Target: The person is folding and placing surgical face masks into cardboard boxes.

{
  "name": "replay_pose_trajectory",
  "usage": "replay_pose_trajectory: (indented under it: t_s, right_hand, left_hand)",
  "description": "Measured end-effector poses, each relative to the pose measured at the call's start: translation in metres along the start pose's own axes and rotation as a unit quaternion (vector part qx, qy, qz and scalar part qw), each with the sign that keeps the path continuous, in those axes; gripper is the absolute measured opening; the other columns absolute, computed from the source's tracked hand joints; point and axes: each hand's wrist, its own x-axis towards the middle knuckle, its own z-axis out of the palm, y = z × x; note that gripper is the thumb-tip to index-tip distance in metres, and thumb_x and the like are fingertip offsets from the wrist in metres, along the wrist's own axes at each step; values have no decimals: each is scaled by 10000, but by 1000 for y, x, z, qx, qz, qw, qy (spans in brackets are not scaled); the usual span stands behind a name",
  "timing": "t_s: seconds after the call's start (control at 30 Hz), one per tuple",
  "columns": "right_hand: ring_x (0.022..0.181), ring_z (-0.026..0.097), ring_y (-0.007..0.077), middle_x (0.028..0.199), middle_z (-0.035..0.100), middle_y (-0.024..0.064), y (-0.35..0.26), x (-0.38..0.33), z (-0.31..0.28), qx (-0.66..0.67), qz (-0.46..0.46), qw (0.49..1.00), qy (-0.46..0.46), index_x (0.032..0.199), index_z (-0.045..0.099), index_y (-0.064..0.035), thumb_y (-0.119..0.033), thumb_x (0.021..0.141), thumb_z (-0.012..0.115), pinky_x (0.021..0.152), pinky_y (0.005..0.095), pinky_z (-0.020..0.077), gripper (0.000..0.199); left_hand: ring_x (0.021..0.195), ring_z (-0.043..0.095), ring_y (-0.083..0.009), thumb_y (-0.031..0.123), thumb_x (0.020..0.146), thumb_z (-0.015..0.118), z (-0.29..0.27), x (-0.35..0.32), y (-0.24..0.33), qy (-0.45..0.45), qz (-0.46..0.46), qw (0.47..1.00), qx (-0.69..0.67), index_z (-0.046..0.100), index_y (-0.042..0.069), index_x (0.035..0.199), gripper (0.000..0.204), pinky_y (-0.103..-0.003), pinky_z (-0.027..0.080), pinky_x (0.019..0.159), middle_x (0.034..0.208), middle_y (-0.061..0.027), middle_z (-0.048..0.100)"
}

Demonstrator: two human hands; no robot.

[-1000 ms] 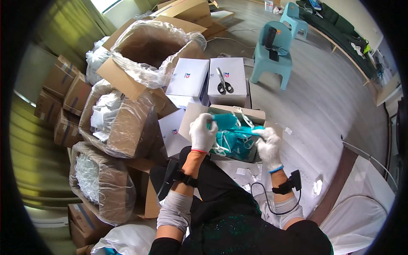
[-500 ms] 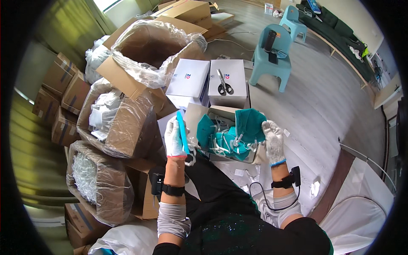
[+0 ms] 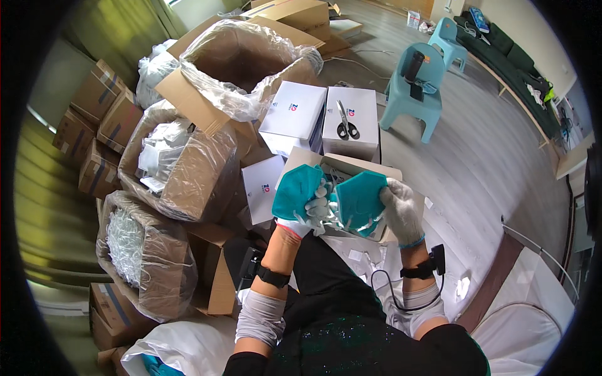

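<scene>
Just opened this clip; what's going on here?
A person in white gloves has a teal mask-shaped piece in each hand: the left hand holds the left piece, the right hand grips the right piece by its outer edge. Both are over an open box. Beyond it, scissors lie on a closed white box.

Left glove (image 3: 318,209): white knit, red cuff edge (image 3: 290,229) | right glove (image 3: 401,213): white knit, blue cuff edge (image 3: 412,242) | left strap (image 3: 274,277), right strap (image 3: 418,271): black, each with a black boxy device (image 3: 437,259) | right: thin black looped cable (image 3: 372,279) | sleeve covers (image 3: 260,316): pale grey, wrinkled | near: black top (image 3: 338,351), glinting green specks | farther: black trousers (image 3: 320,269)
</scene>
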Motion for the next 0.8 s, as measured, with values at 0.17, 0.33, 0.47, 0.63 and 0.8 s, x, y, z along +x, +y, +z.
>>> replay_pose_trajectory:
  t_s: [0.17,0.33,0.47,0.63,0.8]
  right_hand:
    - [812,583,80,887,673,23,-21,12,37,-46,15,993,105,1048,675,21,-226,966,608,758,253,479,269]
    - [792,582,80,902,672,31,-10,12,50,-89,18,989,113,1057,667,36,-168,964,620,732,241,495,230]
    - [860,608,113,951,678,65,23,10,54,-46,-63,996,31,1068,660,46,-116,974,553,812,259,493,216]
    - [868,617,124,964,685,70,5,2,70,-48,-24,998,-29,1058,659,44,-153,996,528,819,271,493,245]
    - [848,607,114,938,680,49,11,4,67,-170,-100,980,-26,1048,664,23,-229,1010,547,790,275,488,280]
  left_hand:
    - [617,547,-113,331,1016,501,15,-3,-6,56,56,994,76,562,45,1177,334,-240,461,560,877,-43,621]
    - [1074,598,-192,368,1021,482,38,-15,-11,110,137,944,280,466,-2,1368,507,-344,489,931,1227,-108,604]
    - [1217,541,-202,336,1016,516,26,-7,-19,130,203,899,367,425,-39,1411,553,-347,438,1036,1344,-128,553]
    - [1172,562,-187,285,1018,529,14,-4,-22,180,256,878,362,457,-52,1382,501,-319,452,1008,1316,-132,569]
    - [1052,592,-153,312,1024,513,5,-3,-24,267,276,814,437,521,-25,1305,439,-300,483,939,1199,-100,611]
